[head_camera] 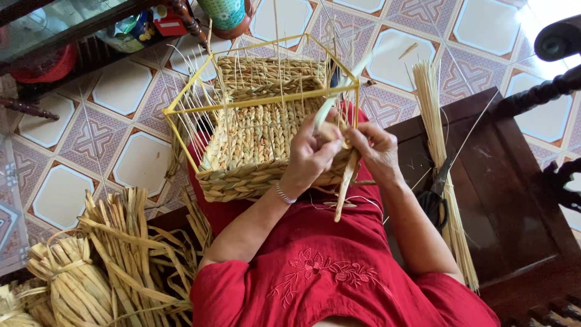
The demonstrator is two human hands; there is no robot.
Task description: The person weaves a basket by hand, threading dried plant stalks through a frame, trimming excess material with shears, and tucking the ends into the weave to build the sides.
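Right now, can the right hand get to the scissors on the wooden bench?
Probably yes: the scissors lie uncovered on the wooden bench just beside the right forearm, but the right hand is busy gripping a straw strand.

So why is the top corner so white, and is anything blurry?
Head view: sunlight washes out the floor tiles at top right; the glass table at top left reflects light; the hands and basket are sharp; the strand rising from them looks smeared.

Hidden and cut-off parts at the weaving

The left hand (pixel 308 154) covered the basket (pixel 260 133) wall at its 4 o'clock corner; the scissors (pixel 434 194) lay half under the right forearm; the dried-leaf bundles (pixel 72 284) ran off the 7 o'clock edge.
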